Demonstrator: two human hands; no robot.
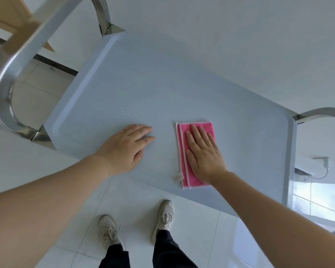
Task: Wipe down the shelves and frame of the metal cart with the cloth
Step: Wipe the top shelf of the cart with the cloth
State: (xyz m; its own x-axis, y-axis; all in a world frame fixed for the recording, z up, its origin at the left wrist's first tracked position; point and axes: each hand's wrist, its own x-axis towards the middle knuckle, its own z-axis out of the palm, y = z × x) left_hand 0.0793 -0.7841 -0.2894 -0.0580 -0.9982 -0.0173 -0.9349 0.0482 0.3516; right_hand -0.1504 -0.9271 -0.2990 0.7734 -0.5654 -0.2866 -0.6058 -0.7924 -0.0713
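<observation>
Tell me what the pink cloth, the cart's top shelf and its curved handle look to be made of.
Folded pink cloth: soft, fuzzy fabric, probably microfibre, with paler stitched edging. Pale grey-blue top shelf: smooth and matte with a raised rim, possibly painted metal or film-covered. Curved silver handle: polished metal, likely stainless steel, showing bright reflections.

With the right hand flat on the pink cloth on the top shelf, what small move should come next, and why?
Probably slide the cloth left, toward the droplets. The right hand already presses it flat on the shelf, and the beads of water sit unwiped just beyond the left hand, which rests open on the shelf and may need to shift aside.
</observation>
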